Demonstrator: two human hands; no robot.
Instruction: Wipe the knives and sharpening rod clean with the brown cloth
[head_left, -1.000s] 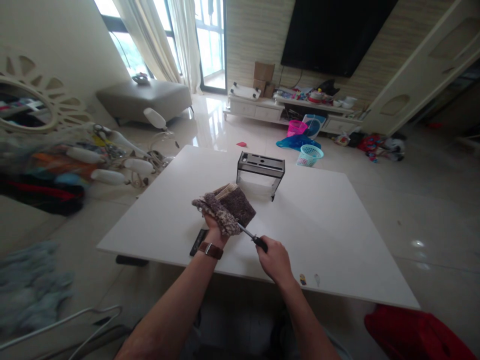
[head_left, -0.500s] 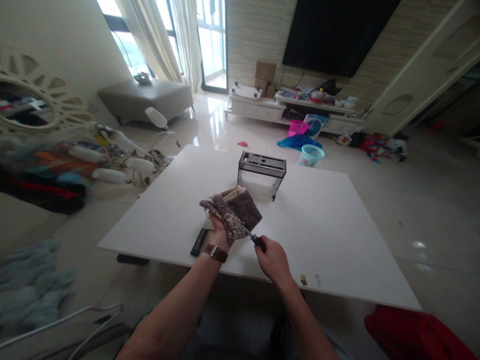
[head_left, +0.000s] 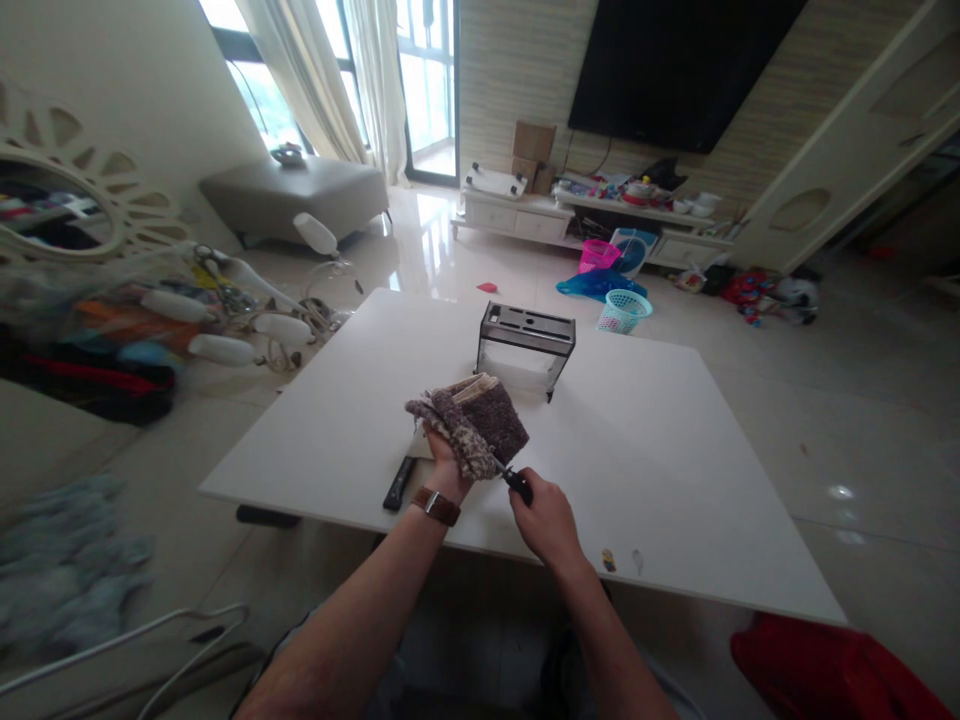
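A thick brown, shaggy cloth [head_left: 491, 420], folded over, is in my left hand [head_left: 444, 470], whose fingers are mostly hidden under it. My right hand [head_left: 547, 515] is closed round the black handle of a metal-shafted tool [head_left: 517, 485]. The tool's thin metal part goes into the lower right edge of the cloth, so its far end is hidden. Beside my left wrist, a knife [head_left: 400, 484] with a broad blade and black handle lies on the white table [head_left: 645, 440]. Behind the cloth stands a grey knife holder [head_left: 527, 328] with slots in its top and see-through sides.
Two small items, a yellow figure sticker [head_left: 608, 559] and a clear piece [head_left: 637, 560], lie near the table's front edge. Beyond the table, a light blue basket [head_left: 624, 310] stands on the floor. A white lamp with several shades [head_left: 281, 328] is at the left.
The view has shifted very slightly. My left hand and the cloth have moved a little to the right, toward the right hand; both grips stay the same.
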